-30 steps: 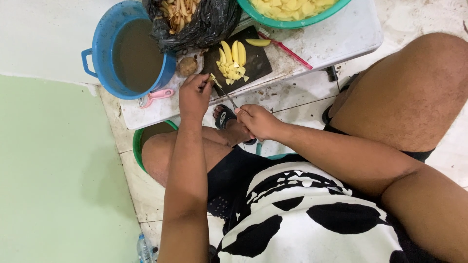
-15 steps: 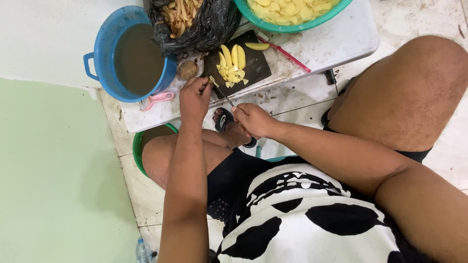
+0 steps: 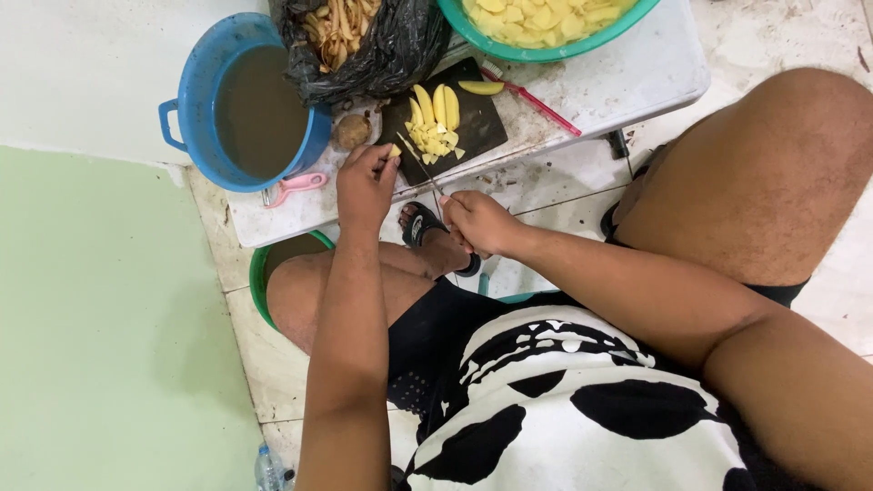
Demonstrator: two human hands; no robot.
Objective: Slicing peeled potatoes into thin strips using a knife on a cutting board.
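While the left hand [image 3: 364, 186] pinches a potato piece [image 3: 395, 152], the right hand [image 3: 479, 221] grips a knife [image 3: 420, 167]. Both work over the black cutting board [image 3: 477, 123].

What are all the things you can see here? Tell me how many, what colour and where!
cutting board: 1, black, on the white table
potato pieces: many, yellow, on the cutting board
knife: 1, thin blade, over the board's near edge
whole potato: 1, brown, left of the board
pot: 1, blue, holds murky water
peeler: 1, pink, near the pot
bag of peels: 1, black, behind the board
bowl: 1, green, holds cut potato
table: 1, white
left hand: pinches a potato piece
right hand: grips the knife
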